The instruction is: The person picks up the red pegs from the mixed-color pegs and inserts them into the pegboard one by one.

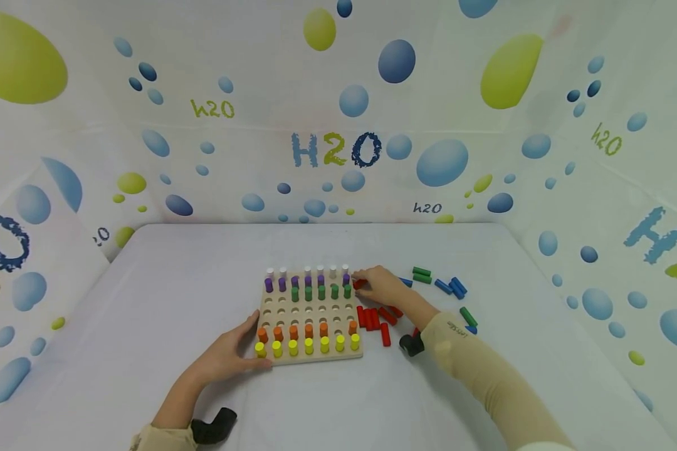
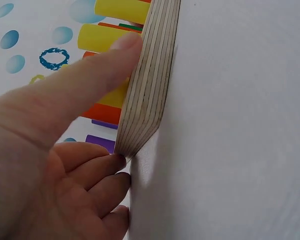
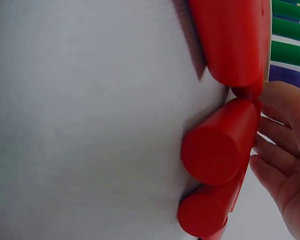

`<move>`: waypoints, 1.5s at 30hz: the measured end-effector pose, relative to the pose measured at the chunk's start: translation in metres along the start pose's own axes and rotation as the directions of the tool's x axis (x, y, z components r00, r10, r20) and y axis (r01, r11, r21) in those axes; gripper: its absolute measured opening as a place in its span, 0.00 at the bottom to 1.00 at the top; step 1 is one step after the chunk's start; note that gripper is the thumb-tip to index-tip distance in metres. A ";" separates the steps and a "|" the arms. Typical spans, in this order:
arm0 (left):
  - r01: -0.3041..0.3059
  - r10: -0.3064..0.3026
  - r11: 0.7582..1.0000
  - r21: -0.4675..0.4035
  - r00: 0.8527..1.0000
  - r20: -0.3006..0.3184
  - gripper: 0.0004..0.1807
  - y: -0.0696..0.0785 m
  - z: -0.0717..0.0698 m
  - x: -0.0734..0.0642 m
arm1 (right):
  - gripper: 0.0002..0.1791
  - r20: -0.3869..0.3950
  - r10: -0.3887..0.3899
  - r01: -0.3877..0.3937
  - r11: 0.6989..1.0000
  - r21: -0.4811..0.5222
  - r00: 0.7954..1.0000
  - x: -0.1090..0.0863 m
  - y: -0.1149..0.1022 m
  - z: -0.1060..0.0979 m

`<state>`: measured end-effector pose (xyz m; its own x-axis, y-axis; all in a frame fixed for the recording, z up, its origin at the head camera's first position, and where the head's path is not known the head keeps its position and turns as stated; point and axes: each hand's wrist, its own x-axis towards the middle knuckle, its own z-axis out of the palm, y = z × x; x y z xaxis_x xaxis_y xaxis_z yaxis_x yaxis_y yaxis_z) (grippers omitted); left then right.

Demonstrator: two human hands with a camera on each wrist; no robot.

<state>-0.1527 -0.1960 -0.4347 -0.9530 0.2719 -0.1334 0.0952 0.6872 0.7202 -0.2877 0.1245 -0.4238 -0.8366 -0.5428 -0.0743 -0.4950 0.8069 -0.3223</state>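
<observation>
A wooden pegboard (image 1: 310, 313) lies at the middle of the table, with rows of coloured pegs standing in it. White pegs line the far edge, then purple and green pegs (image 1: 321, 292); orange and yellow pegs (image 1: 308, 346) fill the near rows. My left hand (image 1: 225, 351) holds the board's near left corner, thumb along the front edge and curled fingers at the left side (image 2: 90, 185). Beside the board's far right corner, my right hand (image 1: 380, 286) pinches a red peg (image 1: 359, 284). In the right wrist view, other red pegs (image 3: 215, 145) partly cover its fingers.
Loose red pegs (image 1: 372, 319) lie scattered right of the board, under and near the right forearm. Farther right are loose blue pegs (image 1: 457, 287) and green pegs (image 1: 422, 274). A dark wrist camera (image 1: 412, 344) hangs at the right wrist, another (image 1: 214, 427) at the left.
</observation>
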 end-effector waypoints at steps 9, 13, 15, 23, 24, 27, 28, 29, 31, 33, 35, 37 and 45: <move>0.013 -0.014 1.000 0.019 1.000 0.005 0.58 -0.001 -0.001 -0.005 | 0.19 -0.012 -0.008 0.007 0.999 -0.036 1.000 0.002 -0.003 0.001; 0.013 -0.013 1.000 0.023 1.000 0.000 0.57 -0.002 -0.001 -0.008 | 0.18 -0.003 -0.027 0.027 0.999 -0.019 1.000 0.004 -0.005 0.000; 0.008 -0.008 1.000 0.025 1.000 0.000 0.57 -0.003 -0.002 -0.008 | 0.17 0.001 -0.028 0.028 1.000 -0.010 1.000 0.005 -0.005 0.000; 0.007 -0.008 1.000 0.030 1.000 0.007 0.57 -0.005 -0.002 -0.007 | 0.13 -0.035 -0.009 0.012 0.997 0.079 0.999 0.004 -0.001 -0.002; 0.008 -0.008 1.000 0.030 1.000 0.005 0.57 -0.005 -0.002 -0.007 | 0.13 -0.044 -0.003 0.007 0.995 0.099 0.999 0.003 0.000 -0.003; 0.003 -0.003 1.000 0.022 1.000 0.002 0.56 -0.005 -0.002 -0.007 | 0.11 -0.069 0.021 -0.009 0.987 0.161 0.997 0.002 0.001 -0.004; 0.002 -0.002 1.000 0.022 1.000 0.002 0.56 -0.005 -0.002 -0.007 | 0.11 -0.078 0.026 -0.012 0.983 0.181 0.997 0.002 0.001 -0.005; 0.000 0.000 1.000 0.020 1.000 0.002 0.56 -0.005 -0.002 -0.007 | 0.11 -0.088 0.029 -0.011 0.980 0.199 0.996 0.001 0.002 -0.005; -0.003 0.003 1.000 0.018 1.000 0.003 0.56 -0.005 -0.002 -0.006 | 0.11 -0.115 0.033 -0.006 0.972 0.235 0.993 0.000 0.003 -0.006; -0.005 0.005 1.000 0.021 1.000 0.006 0.56 -0.005 -0.003 -0.006 | 0.10 -0.152 0.031 0.011 0.964 0.266 0.988 -0.001 0.006 -0.006; -0.010 0.009 1.000 0.022 1.000 0.007 0.56 -0.005 -0.002 -0.005 | 0.11 -0.188 0.048 0.010 0.956 0.294 0.981 -0.001 0.008 -0.006; -0.015 0.015 1.000 0.023 1.000 0.010 0.56 -0.006 -0.002 -0.004 | 0.10 -0.220 0.078 0.000 0.942 0.336 0.972 -0.002 0.009 -0.007; -0.023 0.023 1.000 0.021 0.999 0.023 0.56 -0.004 -0.002 -0.001 | 0.11 -0.303 0.149 0.018 0.873 0.488 0.941 -0.004 0.007 -0.012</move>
<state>-0.1528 -0.2001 -0.4358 -0.9438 0.3029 -0.1325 0.1234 0.6946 0.7088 -0.2903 0.1354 -0.4143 -0.9325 -0.3199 0.1676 -0.3328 0.5810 -0.7428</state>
